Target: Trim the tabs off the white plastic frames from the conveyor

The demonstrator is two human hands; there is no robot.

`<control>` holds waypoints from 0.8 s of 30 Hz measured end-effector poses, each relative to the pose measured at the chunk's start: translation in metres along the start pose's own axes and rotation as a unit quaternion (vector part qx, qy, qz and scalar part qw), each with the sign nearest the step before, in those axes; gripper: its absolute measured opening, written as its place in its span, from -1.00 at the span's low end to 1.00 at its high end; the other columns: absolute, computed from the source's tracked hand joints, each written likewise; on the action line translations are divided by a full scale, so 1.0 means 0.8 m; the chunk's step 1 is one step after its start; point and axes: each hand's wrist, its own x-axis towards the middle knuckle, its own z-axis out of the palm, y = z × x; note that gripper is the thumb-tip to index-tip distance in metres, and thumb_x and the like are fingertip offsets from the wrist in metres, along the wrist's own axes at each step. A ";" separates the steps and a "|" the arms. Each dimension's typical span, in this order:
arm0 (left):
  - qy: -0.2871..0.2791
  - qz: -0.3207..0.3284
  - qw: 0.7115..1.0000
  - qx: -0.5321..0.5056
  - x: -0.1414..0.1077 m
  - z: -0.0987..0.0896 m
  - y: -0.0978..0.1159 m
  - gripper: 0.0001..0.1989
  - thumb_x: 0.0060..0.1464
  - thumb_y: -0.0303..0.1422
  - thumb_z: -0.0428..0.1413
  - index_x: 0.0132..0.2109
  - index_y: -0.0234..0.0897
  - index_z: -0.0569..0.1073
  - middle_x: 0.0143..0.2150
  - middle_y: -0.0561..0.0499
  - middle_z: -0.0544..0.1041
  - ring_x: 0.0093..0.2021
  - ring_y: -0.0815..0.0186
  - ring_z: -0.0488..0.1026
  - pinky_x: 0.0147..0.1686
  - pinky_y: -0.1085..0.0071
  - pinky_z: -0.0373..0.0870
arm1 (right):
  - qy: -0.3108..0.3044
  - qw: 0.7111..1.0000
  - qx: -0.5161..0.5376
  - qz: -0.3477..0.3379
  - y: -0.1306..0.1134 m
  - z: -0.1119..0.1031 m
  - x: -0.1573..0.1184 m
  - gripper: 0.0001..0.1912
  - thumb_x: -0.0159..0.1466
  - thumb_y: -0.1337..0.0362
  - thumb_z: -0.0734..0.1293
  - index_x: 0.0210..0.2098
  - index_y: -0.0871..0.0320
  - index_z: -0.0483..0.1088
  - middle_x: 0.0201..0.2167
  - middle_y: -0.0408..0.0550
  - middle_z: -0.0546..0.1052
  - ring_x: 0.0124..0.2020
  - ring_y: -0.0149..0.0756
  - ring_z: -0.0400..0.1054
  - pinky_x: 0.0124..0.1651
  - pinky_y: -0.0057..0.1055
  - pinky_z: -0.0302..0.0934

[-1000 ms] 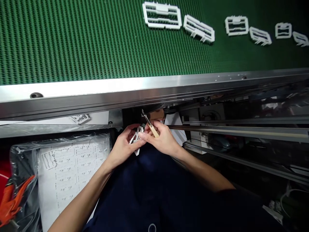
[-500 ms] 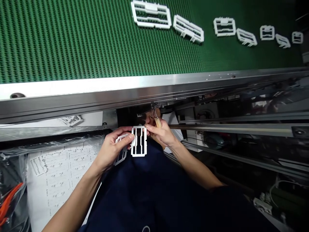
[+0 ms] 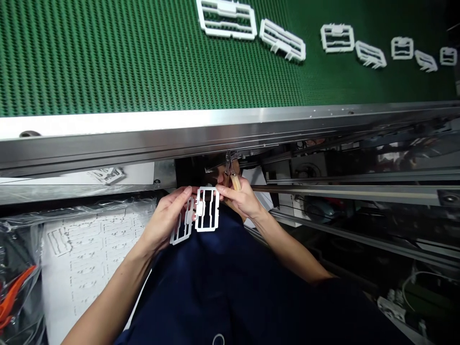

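Two white plastic frames are between my hands, in front of my dark blue clothing. My left hand [image 3: 168, 215] is closed on the left frame [image 3: 182, 226], which is tilted, with the thumb near its top end. Beside it the right frame [image 3: 207, 209] faces up, its tabbed edge close to my left fingertips. My right hand [image 3: 240, 197] pinches the right frame's upper right corner between thumb and finger. The same hand also holds pliers [image 3: 235, 182] with pale handles, jaws pointing away from me.
A green ribbed conveyor belt [image 3: 108, 62] carries several white frames behind a metal rail [image 3: 161, 124]. At lower left, similar parts lie under or on white sheeting [image 3: 86, 268] with clear plastic and an orange object [image 3: 14, 297]. Metal bars [image 3: 341, 194] run along the right.
My left thumb has lifted off the right frame's tabbed edge and moved up and left. The left frame shows more fully. The frames on the belt have shifted slightly right in view.
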 end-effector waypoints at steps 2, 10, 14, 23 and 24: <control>0.008 -0.023 0.999 -0.024 0.002 -0.001 0.000 -0.61 0.07 -0.12 0.13 -0.11 -0.36 0.48 -0.38 -0.06 0.54 -0.49 0.31 0.45 -0.48 0.45 0.41 | 0.005 1.000 -0.004 -0.003 -0.001 0.000 -0.001 -0.68 0.04 0.23 0.44 -0.30 0.18 0.28 -0.50 -0.23 0.33 -0.53 -0.51 0.23 -0.43 -0.49 0.17; 0.014 -0.048 0.995 -0.092 0.019 -0.012 -0.009 -0.53 0.17 -0.04 -0.03 -0.18 -0.43 0.47 -0.35 -0.16 0.54 -0.43 0.25 0.52 -0.46 0.44 0.47 | 0.042 0.991 -0.120 -0.027 -0.017 0.013 -0.011 -0.78 0.08 0.27 0.38 -0.33 0.18 0.28 -0.50 -0.23 0.35 -0.56 -0.51 0.25 -0.44 -0.49 0.21; 0.034 -0.041 0.993 -0.105 0.023 -0.010 -0.011 -0.55 0.18 -0.08 -0.03 -0.20 -0.46 0.46 -0.36 -0.18 0.55 -0.37 0.21 0.53 -0.36 0.39 0.50 | 0.061 0.974 -0.213 -0.036 -0.024 0.021 -0.016 -0.84 0.10 0.30 0.34 -0.33 0.18 0.30 -0.47 -0.20 0.37 -0.54 -0.50 0.25 -0.43 -0.49 0.20; -0.025 -0.082 0.976 -0.200 0.027 -0.003 -0.018 -0.57 0.24 -0.14 -0.09 -0.15 -0.46 0.47 -0.42 -0.15 0.56 -0.52 0.28 0.51 -0.55 0.49 0.47 | 0.058 0.984 -0.165 -0.036 -0.002 0.042 -0.001 -0.84 0.09 0.28 0.32 -0.37 0.17 0.25 -0.54 -0.24 0.31 -0.57 -0.49 0.22 -0.46 -0.47 0.20; -0.032 -0.086 0.973 -0.211 0.028 -0.005 -0.018 -0.57 0.24 -0.15 -0.08 -0.13 -0.46 0.46 -0.42 -0.15 0.56 -0.51 0.27 0.52 -0.54 0.48 0.48 | 0.059 0.982 -0.174 -0.038 -0.001 0.040 -0.001 -0.84 0.09 0.28 0.33 -0.37 0.17 0.25 -0.54 -0.24 0.30 -0.57 -0.49 0.20 -0.46 -0.47 0.19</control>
